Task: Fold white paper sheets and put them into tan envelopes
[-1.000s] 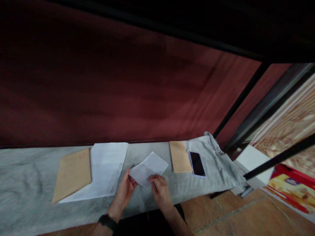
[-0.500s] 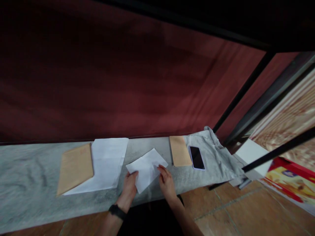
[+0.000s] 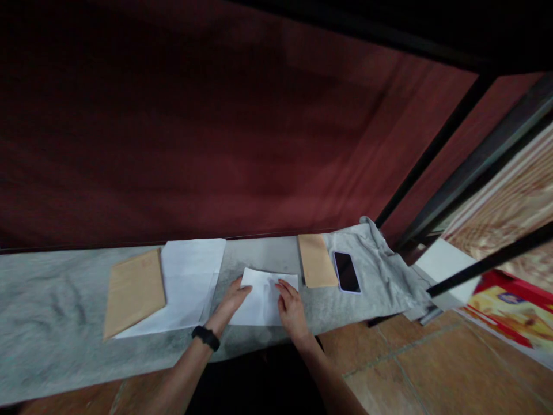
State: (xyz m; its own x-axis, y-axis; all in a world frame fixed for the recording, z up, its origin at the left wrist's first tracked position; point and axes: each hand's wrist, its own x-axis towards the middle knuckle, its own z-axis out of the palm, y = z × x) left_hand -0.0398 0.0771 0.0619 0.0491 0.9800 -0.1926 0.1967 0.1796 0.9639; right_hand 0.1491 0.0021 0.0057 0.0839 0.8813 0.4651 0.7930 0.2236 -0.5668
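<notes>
A folded white sheet of paper (image 3: 261, 300) lies square in front of me on a grey cloth. My left hand (image 3: 235, 298) grips it at the left edge, thumb on top and the other fingers partly hidden. On the right side of the paper, my right hand (image 3: 292, 310) rests with its fingers stretched over the surface. Left of my hands are larger white sheets (image 3: 192, 282), partly covered by a brown envelope (image 3: 135, 294). Just right of the folded paper is a smaller brown envelope (image 3: 317, 262).
A phone (image 3: 347, 272) lies beside the smaller envelope. The grey cloth (image 3: 47, 311) covers a long narrow bench against a dark red panel (image 3: 207, 144). Black bars (image 3: 436, 147) stand at the right. A red and yellow box (image 3: 514, 311) is near the tiled floor (image 3: 389, 369).
The folded paper has turned from a slanted position to lie nearly square. My left hand has moved up along its left edge; my right fingers have spread onto its surface.
</notes>
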